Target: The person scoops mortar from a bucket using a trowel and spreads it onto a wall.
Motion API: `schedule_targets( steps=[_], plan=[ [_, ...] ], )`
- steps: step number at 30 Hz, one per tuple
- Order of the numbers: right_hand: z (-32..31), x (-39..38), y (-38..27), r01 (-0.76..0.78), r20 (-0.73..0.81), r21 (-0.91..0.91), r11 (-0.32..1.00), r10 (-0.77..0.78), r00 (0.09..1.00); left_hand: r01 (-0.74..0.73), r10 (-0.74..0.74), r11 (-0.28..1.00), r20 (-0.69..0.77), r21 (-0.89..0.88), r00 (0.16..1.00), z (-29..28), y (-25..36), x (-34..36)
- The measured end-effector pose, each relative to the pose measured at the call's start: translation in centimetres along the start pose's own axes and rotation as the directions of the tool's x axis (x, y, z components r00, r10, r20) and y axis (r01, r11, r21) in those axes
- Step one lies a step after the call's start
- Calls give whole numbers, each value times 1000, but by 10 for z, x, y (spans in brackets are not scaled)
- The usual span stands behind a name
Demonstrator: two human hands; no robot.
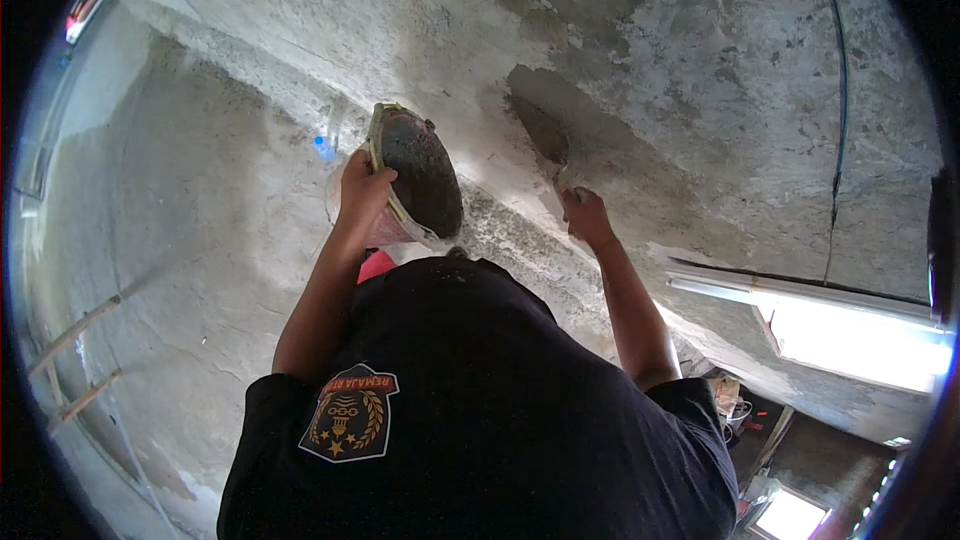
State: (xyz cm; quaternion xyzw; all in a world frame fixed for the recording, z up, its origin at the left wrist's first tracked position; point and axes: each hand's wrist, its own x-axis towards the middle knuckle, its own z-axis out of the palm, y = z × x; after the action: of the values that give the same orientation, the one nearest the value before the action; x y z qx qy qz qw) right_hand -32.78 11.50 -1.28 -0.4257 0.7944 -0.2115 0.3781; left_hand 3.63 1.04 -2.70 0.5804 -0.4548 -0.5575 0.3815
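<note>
My left hand (365, 190) is closed on the rim of a pale pinkish bucket (390, 231), which is tilted so that the dark grey mortar (415, 170) in it shows. To the right, my right hand (585, 215) grips the handle of a trowel (550, 138). The trowel's grimy blade lies at or close to a dark damp patch (610, 130) on the rough grey plastered wall (700, 90); whether it touches cannot be told.
A small blue plastic bottle (323, 148) is behind the bucket. Wooden poles (80, 330) stand out at the left. A dark cable (838, 130) runs along the wall. A bright window opening (845, 335) is at the right, with assorted clutter (738, 410) at lower right.
</note>
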Motion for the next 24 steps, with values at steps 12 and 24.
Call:
schedule_targets(
  steps=[12, 24],
  plan=[
    [-8, 24, 31, 165, 144, -88, 982, -151, 978, -1, 1, 996, 2, 88, 1000, -5, -21, -7],
    [-11, 5, 5, -22, 152, -110, 994, 39, 988, 14, -8, 993, -47, 116, 999, -11, -15, -22]
  ],
)
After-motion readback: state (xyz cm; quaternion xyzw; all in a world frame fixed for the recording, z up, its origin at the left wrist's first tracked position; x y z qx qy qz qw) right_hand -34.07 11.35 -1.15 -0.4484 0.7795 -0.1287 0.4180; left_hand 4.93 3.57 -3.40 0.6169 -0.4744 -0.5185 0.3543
